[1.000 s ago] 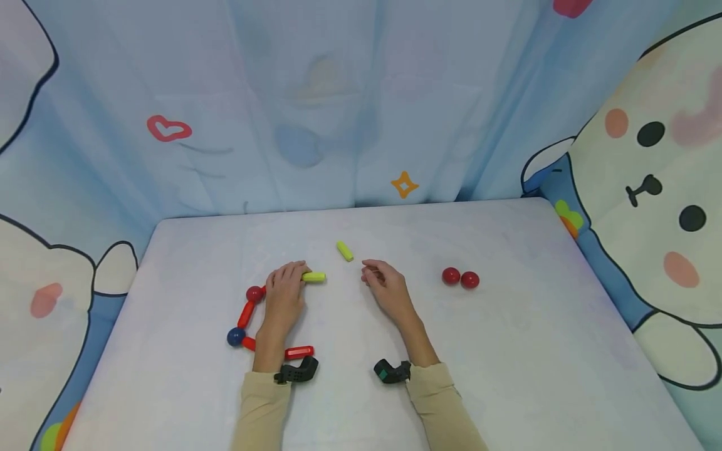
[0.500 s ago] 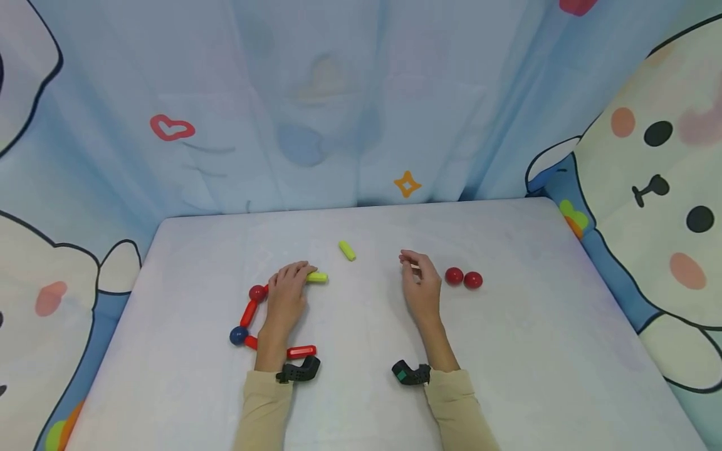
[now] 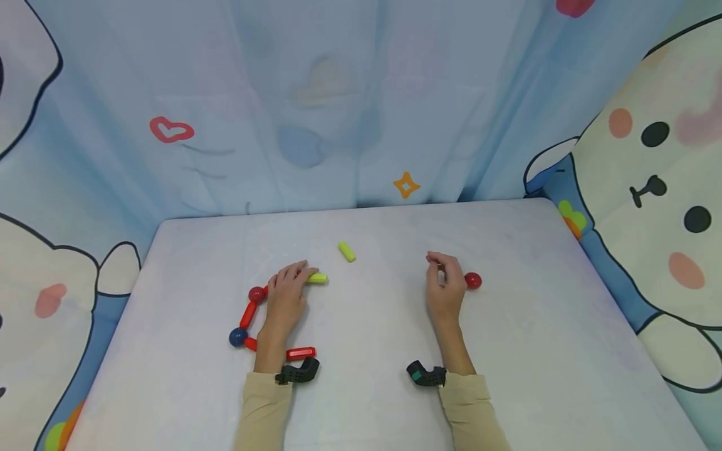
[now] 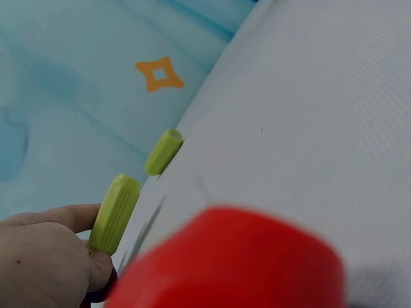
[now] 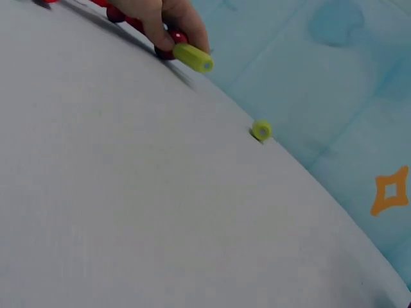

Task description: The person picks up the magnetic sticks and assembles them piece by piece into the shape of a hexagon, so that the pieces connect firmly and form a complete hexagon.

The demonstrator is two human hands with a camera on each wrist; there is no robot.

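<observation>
My left hand (image 3: 286, 294) holds a chain of toy magnetic sticks and balls near its far end, with thumb and finger round a red ball (image 5: 179, 37) and the base of a yellow-green stick (image 4: 115, 212). From there the chain runs through another red ball (image 3: 256, 294), a red stick (image 3: 247, 315) and a dark blue ball (image 3: 238, 337) to a red stick (image 3: 301, 353) beside the wrist. My right hand (image 3: 445, 291), fingers loosely bent, is over the left of two red balls, which it hides. Just right of it shows the other red ball (image 3: 473, 280).
A loose yellow-green stick (image 3: 346, 251) lies on the white table (image 3: 361, 351) beyond and between the hands. Behind the table's far edge hangs a blue printed curtain (image 3: 316, 113). Each wrist wears a black camera (image 3: 427, 374).
My right hand has travelled right, from near the loose yellow-green stick to the pair of red balls, and now covers one of them. The left hand stays on the chain.
</observation>
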